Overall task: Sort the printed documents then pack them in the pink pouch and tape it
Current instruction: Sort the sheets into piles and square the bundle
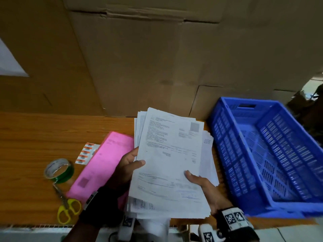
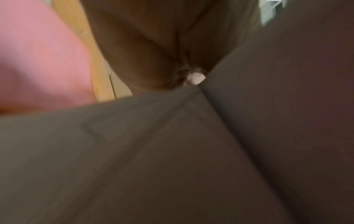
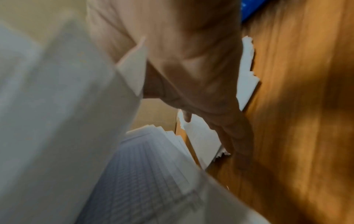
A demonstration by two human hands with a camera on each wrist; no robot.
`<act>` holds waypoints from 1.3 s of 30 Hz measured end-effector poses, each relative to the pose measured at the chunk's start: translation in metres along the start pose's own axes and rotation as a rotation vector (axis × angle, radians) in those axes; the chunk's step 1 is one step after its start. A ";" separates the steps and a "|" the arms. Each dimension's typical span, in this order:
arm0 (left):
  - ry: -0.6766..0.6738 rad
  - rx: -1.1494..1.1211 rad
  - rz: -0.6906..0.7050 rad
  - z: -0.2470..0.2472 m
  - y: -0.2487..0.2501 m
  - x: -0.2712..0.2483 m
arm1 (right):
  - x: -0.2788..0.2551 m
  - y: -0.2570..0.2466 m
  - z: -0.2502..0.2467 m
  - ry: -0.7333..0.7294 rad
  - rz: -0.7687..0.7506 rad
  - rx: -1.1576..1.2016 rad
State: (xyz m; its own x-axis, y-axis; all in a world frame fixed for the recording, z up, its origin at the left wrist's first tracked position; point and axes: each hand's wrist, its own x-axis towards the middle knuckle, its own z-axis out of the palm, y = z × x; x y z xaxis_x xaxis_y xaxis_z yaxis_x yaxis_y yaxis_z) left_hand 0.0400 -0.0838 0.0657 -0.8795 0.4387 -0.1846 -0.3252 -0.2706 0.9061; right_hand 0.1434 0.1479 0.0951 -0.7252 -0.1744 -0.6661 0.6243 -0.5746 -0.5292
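A loose stack of printed documents (image 1: 171,161) is held above the wooden table, its sheets fanned unevenly. My left hand (image 1: 129,165) grips its left edge, thumb on the top page. My right hand (image 1: 201,182) grips the lower right corner, thumb on top and fingers beneath. The pink pouch (image 1: 104,163) lies flat on the table to the left, partly under my left hand. In the left wrist view the pink pouch (image 2: 38,53) shows blurred beside the shadowed underside of the documents (image 2: 172,151). In the right wrist view the documents (image 3: 57,121) fill the left, my right hand (image 3: 191,75) beneath them.
A green tape roll (image 1: 59,170) and yellow-handled scissors (image 1: 68,206) lie left of the pouch. A strip of orange labels (image 1: 85,152) sits behind it. A blue plastic crate (image 1: 271,154) stands at the right. Cardboard boxes (image 1: 139,58) wall off the back of the table (image 1: 35,137).
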 end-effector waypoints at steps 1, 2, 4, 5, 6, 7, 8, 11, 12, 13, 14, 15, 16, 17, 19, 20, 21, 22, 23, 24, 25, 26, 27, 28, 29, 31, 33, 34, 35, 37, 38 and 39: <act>-0.003 -0.014 -0.006 0.007 -0.003 -0.004 | -0.013 0.000 0.001 0.029 -0.005 -0.048; -0.019 -0.017 -0.008 0.013 -0.005 -0.009 | -0.024 -0.001 0.003 0.086 -0.036 -0.065; -0.043 0.004 -0.006 0.023 -0.008 -0.017 | -0.047 0.003 0.009 0.164 -0.111 -0.104; -0.054 0.014 -0.006 0.028 -0.011 -0.021 | -0.045 0.010 0.000 0.103 -0.068 -0.074; -0.057 0.028 -0.006 0.031 -0.014 -0.024 | -0.039 0.018 -0.012 0.059 -0.030 -0.058; -0.051 0.049 -0.004 0.032 -0.017 -0.028 | -0.031 0.026 -0.023 0.047 0.000 -0.033; -0.043 0.076 0.000 0.032 -0.020 -0.031 | -0.027 0.033 -0.033 0.024 0.032 -0.030; 0.031 0.211 0.048 0.026 -0.029 -0.035 | -0.017 0.037 -0.054 0.010 -0.080 -0.024; 0.054 0.236 0.079 0.026 -0.031 -0.036 | -0.013 0.037 -0.059 0.011 -0.181 -0.035; 0.071 0.290 0.135 0.026 -0.033 -0.037 | -0.010 0.036 -0.060 0.039 -0.300 -0.083; 0.095 0.307 0.163 0.029 -0.032 -0.038 | -0.008 0.034 -0.059 0.093 -0.413 -0.137; 0.130 0.278 0.170 0.032 -0.033 -0.038 | -0.006 0.033 -0.057 0.148 -0.507 -0.192; 0.155 0.285 0.172 0.036 -0.031 -0.038 | -0.006 0.029 -0.053 0.195 -0.586 -0.237; 0.186 0.300 0.197 0.040 -0.029 -0.036 | -0.005 0.027 -0.050 0.251 -0.659 -0.285; 0.237 0.348 0.278 0.044 -0.024 -0.029 | -0.007 0.021 -0.040 0.318 -0.798 -0.382; 0.248 0.303 0.289 0.048 -0.018 -0.028 | -0.009 0.018 -0.037 0.335 -0.854 -0.405; 0.241 0.238 0.305 0.051 -0.015 -0.026 | -0.013 0.015 -0.033 0.347 -0.905 -0.412; 0.231 0.192 0.333 0.052 -0.011 -0.025 | -0.016 0.013 -0.032 0.349 -0.958 -0.415; 0.222 0.170 0.360 0.052 -0.009 -0.025 | -0.018 0.010 -0.032 0.351 -1.001 -0.427; 0.223 0.185 0.377 0.051 -0.007 -0.024 | -0.018 0.009 -0.033 0.355 -1.022 -0.435; 0.237 0.219 0.382 0.047 -0.009 -0.022 | -0.016 0.009 -0.034 0.366 -1.013 -0.446; 0.255 0.271 0.379 0.044 -0.010 -0.020 | -0.011 0.010 -0.037 0.373 -0.984 -0.462; 0.282 0.333 0.376 0.040 -0.013 -0.018 | -0.007 0.013 -0.038 0.380 -0.950 -0.492; 0.298 0.388 0.367 0.037 -0.016 -0.017 | -0.002 0.018 -0.040 0.390 -0.927 -0.518; 0.322 0.417 0.373 0.036 -0.020 -0.015 | 0.002 0.023 -0.040 0.409 -0.920 -0.536; 0.355 0.422 0.398 0.045 -0.021 -0.018 | 0.006 0.030 -0.035 0.440 -0.958 -0.528; 0.343 0.386 0.420 0.055 -0.019 -0.021 | 0.004 0.032 -0.023 0.422 -1.029 -0.474; 0.342 0.366 0.435 0.058 -0.019 -0.022 | 0.002 0.033 -0.017 0.400 -1.054 -0.444; 0.354 0.351 0.431 0.060 -0.020 -0.022 | 0.001 0.033 -0.011 0.376 -1.077 -0.424; 0.387 0.331 0.436 0.061 -0.025 -0.022 | 0.001 0.037 -0.006 0.356 -1.113 -0.418; 0.395 0.329 0.446 0.061 -0.028 -0.022 | 0.001 0.039 -0.007 0.363 -1.117 -0.418; 0.391 0.341 0.439 0.060 -0.032 -0.024 | 0.003 0.042 -0.011 0.365 -1.109 -0.418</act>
State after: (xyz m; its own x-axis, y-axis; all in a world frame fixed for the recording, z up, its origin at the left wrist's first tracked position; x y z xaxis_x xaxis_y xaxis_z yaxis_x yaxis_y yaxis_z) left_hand 0.0923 -0.0347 0.0638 -0.9868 -0.0095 0.1620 0.1622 -0.0392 0.9860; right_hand 0.1710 0.1324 0.0654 -0.8391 0.5145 0.1766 -0.1815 0.0411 -0.9825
